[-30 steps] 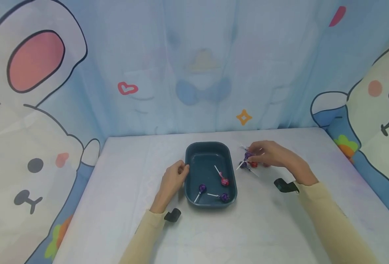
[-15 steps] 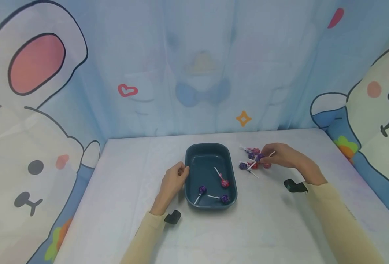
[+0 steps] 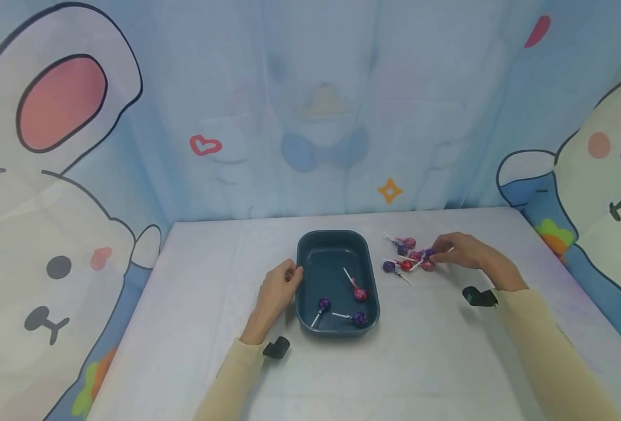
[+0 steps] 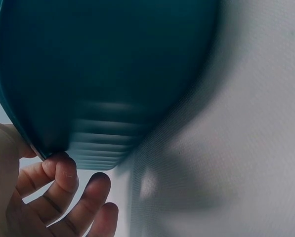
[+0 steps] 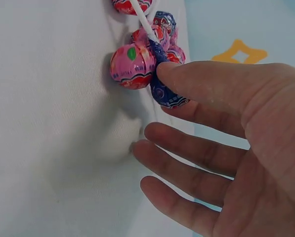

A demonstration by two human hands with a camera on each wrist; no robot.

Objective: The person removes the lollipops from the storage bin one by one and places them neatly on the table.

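Observation:
My left hand (image 3: 276, 292) pinches the left rim of a dark teal plastic tray (image 3: 306, 245), thumb and index finger on the edge in the left wrist view. Inside the tray lie a pink-red lollipop (image 3: 360, 294) and two purple lollipops, one (image 3: 324, 304) at the lower left and another (image 3: 360, 320) at the lower right. To the right, my right hand (image 3: 465, 251) pinches a purple-blue lollipop (image 5: 162, 91) by its wrapped head between thumb and index finger. Its other fingers are spread. A pink lollipop (image 5: 132, 66) sits right beside the held one.
Several red, pink and purple lollipops lie in a loose heap right of the tray, among them a purple one (image 3: 389, 266) and a red one (image 3: 408, 241). The white-covered table (image 3: 373, 374) meets a blue cartoon curtain (image 3: 268, 117) at the back.
My right hand has moved right across the heap, carrying the purple lollipop from the heap's left part to its right side. The left hand and tray stay put.

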